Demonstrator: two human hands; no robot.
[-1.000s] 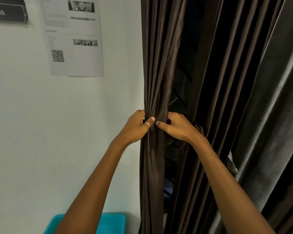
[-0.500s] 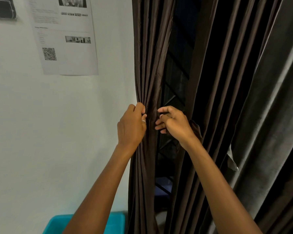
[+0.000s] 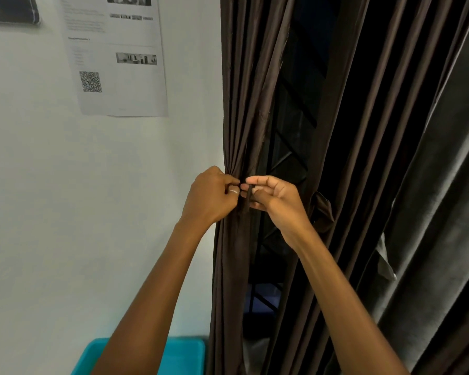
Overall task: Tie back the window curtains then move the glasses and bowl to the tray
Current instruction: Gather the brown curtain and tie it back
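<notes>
Dark brown curtain (image 3: 236,125) is bunched in the closed left hand (image 3: 211,197), while the right hand (image 3: 275,203) pinches a thin tie-back strip (image 3: 248,198).

Gathered curtain panel (image 3: 238,109) hung just right of wall (image 3: 65,198), paper notice (image 3: 119,58) fixed upper left, sign (image 3: 10,9) further left, window grille (image 3: 290,147) behind curtain gap, second curtain (image 3: 390,131) right, bin (image 3: 184,353) below at wall.
</notes>
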